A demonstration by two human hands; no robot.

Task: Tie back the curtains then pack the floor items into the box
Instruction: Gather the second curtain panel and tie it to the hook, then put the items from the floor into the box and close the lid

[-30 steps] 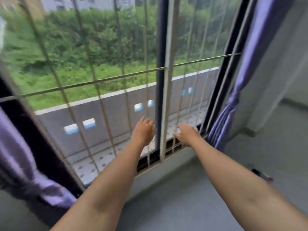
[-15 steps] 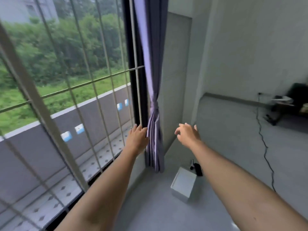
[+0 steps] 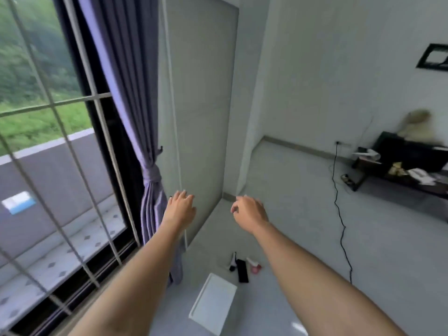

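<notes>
Curtain [image 3: 150, 180] is hanging tied just left of the left hand [image 3: 180, 209], both hands' fingers loosely spread and holding nothing, right hand [image 3: 249, 213] hovering, so packing floor items [image 3: 242, 266] into the box [image 3: 213, 303] below seems next.

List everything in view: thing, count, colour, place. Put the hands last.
curtain: 1, purple, right edge of the window, tied at a knot
window grille: 1, pale bars, left
box: 1, white, on the floor below the hands
remote: 1, black, on the floor beyond the box
small items: about 2, one white and black, one white and pink, either side of the remote
cable: 1, black, down the wall and across the floor, right
low table: 1, dark, cluttered, far right
frame: 1, black, on the right wall
left hand: 1, open, in front of the curtain
right hand: 1, loosely curled, empty
</notes>
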